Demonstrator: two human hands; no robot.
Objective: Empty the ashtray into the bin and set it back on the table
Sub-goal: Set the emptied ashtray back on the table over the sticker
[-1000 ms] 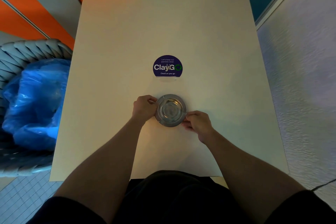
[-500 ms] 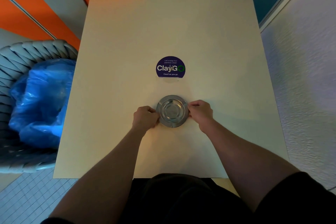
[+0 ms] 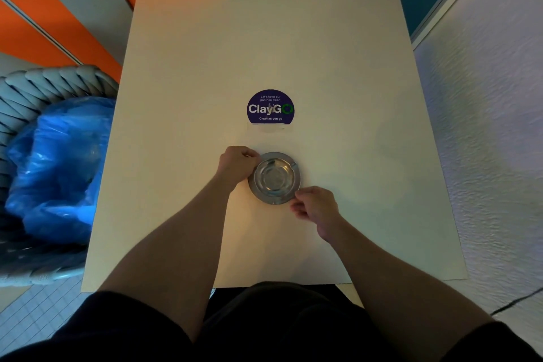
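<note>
Both hands gripped the ashtray rim on the table.

Your left hand [image 3: 237,166] pinched the ashtray [image 3: 274,177] at 10 o'clock; your right hand [image 3: 316,206] had shifted from 3 to 5 o'clock, fingers closed on the rim. The dish sat just below the sticker [image 3: 270,107], apparently empty; the bin [image 3: 55,167] stood at 9 o'clock off the table [image 3: 338,67]. Placement appeared nearly complete.

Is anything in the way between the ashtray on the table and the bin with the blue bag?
Nothing visible. The ashtray sits on the table with the left hand and right hand at its rim. The tabletop towards the bin on the left is bare, and the bin's mouth is open.
</note>
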